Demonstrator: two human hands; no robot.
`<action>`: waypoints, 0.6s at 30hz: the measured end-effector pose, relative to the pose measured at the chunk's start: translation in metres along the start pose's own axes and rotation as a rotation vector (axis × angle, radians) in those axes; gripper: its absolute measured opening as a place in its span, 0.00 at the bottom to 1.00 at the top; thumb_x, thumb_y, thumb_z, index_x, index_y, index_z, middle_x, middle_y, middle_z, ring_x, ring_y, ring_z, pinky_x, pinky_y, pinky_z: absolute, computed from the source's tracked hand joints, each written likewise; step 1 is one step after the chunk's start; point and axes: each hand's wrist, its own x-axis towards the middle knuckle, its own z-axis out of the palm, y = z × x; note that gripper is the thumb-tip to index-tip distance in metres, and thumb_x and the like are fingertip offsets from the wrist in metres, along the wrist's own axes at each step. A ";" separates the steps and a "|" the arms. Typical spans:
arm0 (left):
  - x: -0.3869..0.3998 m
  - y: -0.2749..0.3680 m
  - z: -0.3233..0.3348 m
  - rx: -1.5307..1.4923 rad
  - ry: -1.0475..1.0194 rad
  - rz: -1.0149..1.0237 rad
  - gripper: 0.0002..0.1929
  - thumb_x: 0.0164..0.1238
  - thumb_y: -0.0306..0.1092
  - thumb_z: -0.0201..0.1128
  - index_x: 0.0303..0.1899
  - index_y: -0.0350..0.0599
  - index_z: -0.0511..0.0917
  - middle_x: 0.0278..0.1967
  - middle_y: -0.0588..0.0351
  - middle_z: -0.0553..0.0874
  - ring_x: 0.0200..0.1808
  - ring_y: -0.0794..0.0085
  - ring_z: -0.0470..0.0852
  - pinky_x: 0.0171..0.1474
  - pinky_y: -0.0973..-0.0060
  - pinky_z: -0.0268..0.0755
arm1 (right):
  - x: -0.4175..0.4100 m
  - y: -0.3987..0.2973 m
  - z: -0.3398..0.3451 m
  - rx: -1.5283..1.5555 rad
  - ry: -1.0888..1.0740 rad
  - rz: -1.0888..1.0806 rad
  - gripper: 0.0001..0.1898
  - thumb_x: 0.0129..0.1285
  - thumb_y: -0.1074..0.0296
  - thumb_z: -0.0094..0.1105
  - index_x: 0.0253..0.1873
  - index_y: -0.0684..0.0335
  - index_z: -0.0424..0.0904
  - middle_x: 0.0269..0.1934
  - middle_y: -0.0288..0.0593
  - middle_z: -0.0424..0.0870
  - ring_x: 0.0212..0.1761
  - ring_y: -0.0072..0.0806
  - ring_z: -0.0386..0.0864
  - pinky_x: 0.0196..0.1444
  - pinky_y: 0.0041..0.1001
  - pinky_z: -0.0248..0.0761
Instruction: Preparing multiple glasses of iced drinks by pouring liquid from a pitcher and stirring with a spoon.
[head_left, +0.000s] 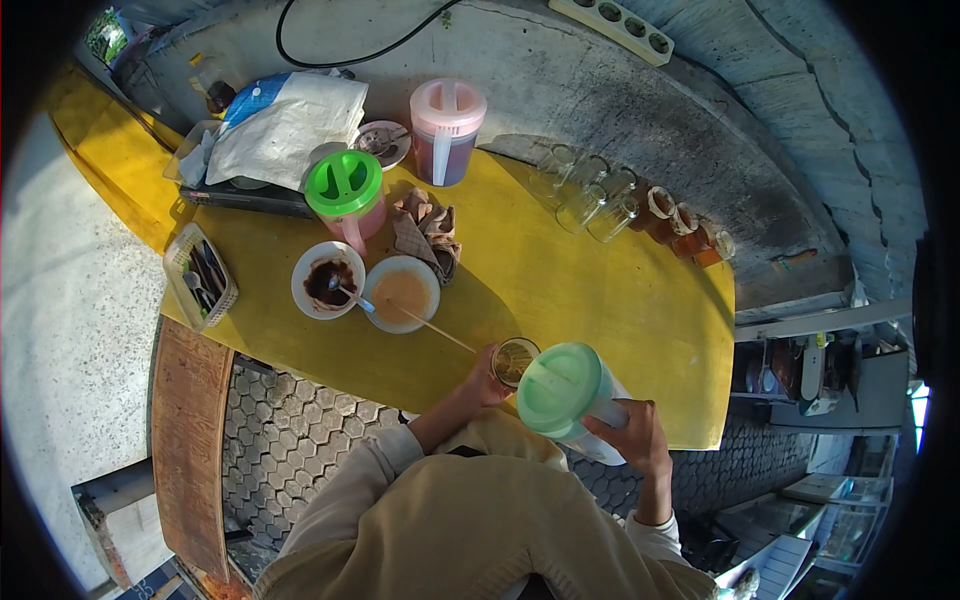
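Observation:
My left hand (486, 377) is closed around a clear drinking glass (515, 361) near the table's front edge. With my right hand (634, 435) I grip the handle of a plastic pitcher with a pale green lid (561, 390), tilted towards the glass, its lid close beside the rim. Whether liquid is flowing cannot be seen. To the left, a white bowl of light orange mixture (402, 294) holds a thin wooden stick. Beside it a bowl with dark brown paste (328, 280) holds a spoon. A crumpled checked cloth (426, 231) lies behind them.
Upturned glass mugs (581, 208) and several jars of amber liquid (694, 238) line the wall side of the yellow table (637, 337). A green-lidded pitcher (345, 187), a pink-lidded pitcher (448, 131) and a utensil basket (199, 277) stand left. A wooden bench (191, 442) is below.

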 end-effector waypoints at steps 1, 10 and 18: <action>0.000 0.000 0.001 0.003 -0.010 0.015 0.29 0.66 0.61 0.42 0.54 0.48 0.74 0.51 0.56 0.80 0.51 0.66 0.79 0.53 0.69 0.72 | 0.000 0.001 0.000 -0.015 -0.008 0.022 0.19 0.53 0.55 0.67 0.37 0.70 0.81 0.25 0.52 0.82 0.26 0.41 0.81 0.32 0.33 0.73; -0.008 0.003 0.012 -0.003 -0.029 -0.020 0.29 0.66 0.61 0.42 0.55 0.47 0.73 0.52 0.55 0.79 0.53 0.64 0.78 0.57 0.67 0.70 | 0.001 0.005 0.001 -0.033 -0.028 0.073 0.20 0.52 0.54 0.67 0.36 0.69 0.82 0.24 0.51 0.82 0.25 0.40 0.81 0.31 0.34 0.72; -0.005 0.002 0.008 -0.015 0.008 -0.008 0.30 0.65 0.61 0.42 0.55 0.47 0.73 0.52 0.55 0.79 0.54 0.63 0.77 0.57 0.67 0.70 | 0.001 0.004 0.001 -0.032 -0.013 0.054 0.20 0.52 0.54 0.66 0.37 0.69 0.82 0.25 0.52 0.82 0.26 0.41 0.82 0.31 0.33 0.73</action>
